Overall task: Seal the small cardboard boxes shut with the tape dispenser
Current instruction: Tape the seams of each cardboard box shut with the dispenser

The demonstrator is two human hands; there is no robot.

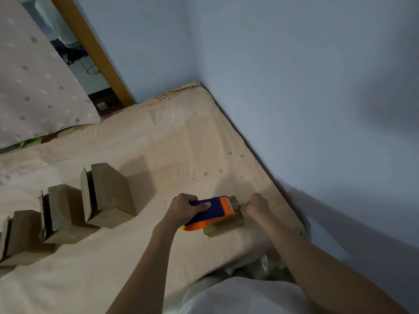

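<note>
A small cardboard box point(224, 227) lies on the bed near the right edge. My left hand point(184, 208) grips the blue handle of an orange and blue tape dispenser point(213, 211), which lies on top of that box. My right hand point(256, 206) holds the box's far right end with curled fingers. Three more small cardboard boxes stand in a row to the left: the nearest box point(108, 196), a middle box point(61, 211) and a box at the frame's left edge point(20, 234), each with a flap standing open.
The peach bedsheet point(158, 143) covers a mattress set into a corner of blue walls point(294, 75). A spotted pillow point(34, 87) lies at the back left beside a wooden frame point(90, 48). Crinkled plastic point(265, 264) sits near my lap.
</note>
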